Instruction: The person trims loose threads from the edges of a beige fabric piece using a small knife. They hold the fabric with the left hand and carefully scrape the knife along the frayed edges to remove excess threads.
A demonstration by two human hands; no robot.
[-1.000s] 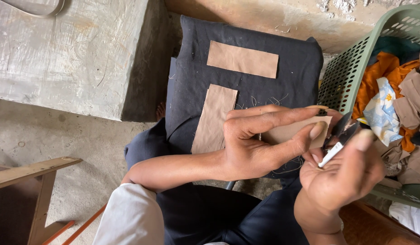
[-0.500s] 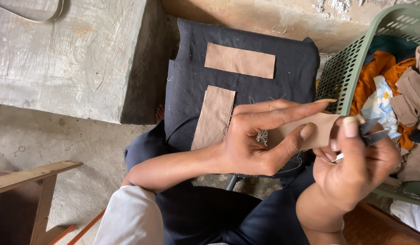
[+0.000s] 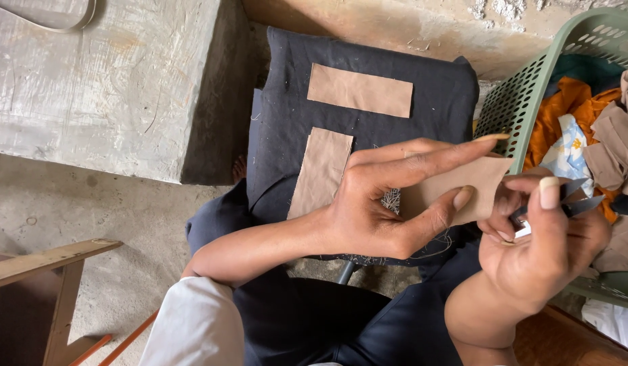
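Home tailoring corner: fabric-filled basket (image 3: 524, 102), bare concrete floor (image 3: 90, 210).

Tan fabric strips (image 3: 359, 90), black cloth (image 3: 287, 122), green basket (image 3: 524, 95).

No packages, labels, signs or screens show anywhere in this view.

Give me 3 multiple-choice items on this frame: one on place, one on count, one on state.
1. Where is the green basket?
A. right of the dark cushion
B. on the concrete block
C. under the wooden chair

2. How many tan fabric strips lie flat on the dark cushion?
A. one
B. two
C. four

3. The tan piece in the left hand is:
A. lying loose on the floor
B. pinched between thumb and fingers
C. inside the basket

Key: 1 A, basket sits at right edge; 2 B, two strips; 3 B, thumb presses it; right hand holds small scissors.
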